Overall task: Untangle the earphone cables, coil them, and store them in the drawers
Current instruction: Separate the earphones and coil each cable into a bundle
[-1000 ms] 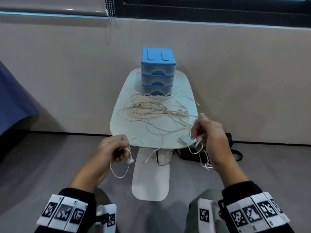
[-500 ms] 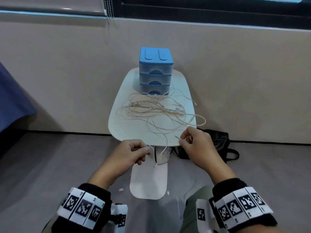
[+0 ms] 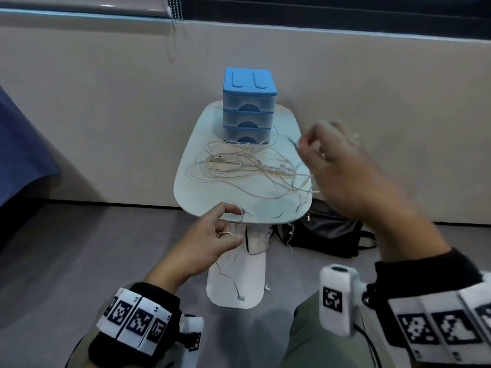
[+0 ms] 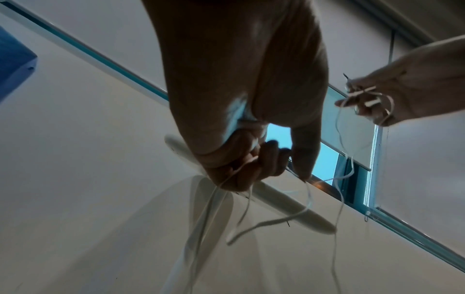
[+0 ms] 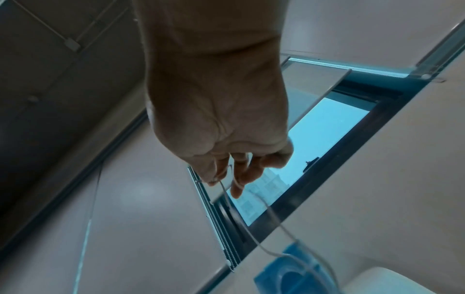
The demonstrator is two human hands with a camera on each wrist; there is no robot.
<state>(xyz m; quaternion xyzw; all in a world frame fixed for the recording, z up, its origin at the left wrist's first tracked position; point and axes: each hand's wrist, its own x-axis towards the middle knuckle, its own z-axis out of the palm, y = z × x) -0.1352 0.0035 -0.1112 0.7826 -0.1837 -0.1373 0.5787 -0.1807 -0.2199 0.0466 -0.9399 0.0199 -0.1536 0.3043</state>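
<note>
Head view shows the earphone cables [image 3: 247, 168] mostly tangled in front of the shut drawers [image 3: 248, 107], one strand pinched in the left hand [image 3: 212, 235] and wound on the raised right hand [image 3: 342, 166], so coiling and storing remain.

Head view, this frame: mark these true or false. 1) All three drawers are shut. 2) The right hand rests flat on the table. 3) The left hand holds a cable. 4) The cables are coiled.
1) True: the drawer unit shows all three fronts closed.
2) False: the right hand is raised above the table, pinching a cable.
3) True: the left hand grips a cable at the table's near edge.
4) False: the cables lie in a loose tangle.
</note>
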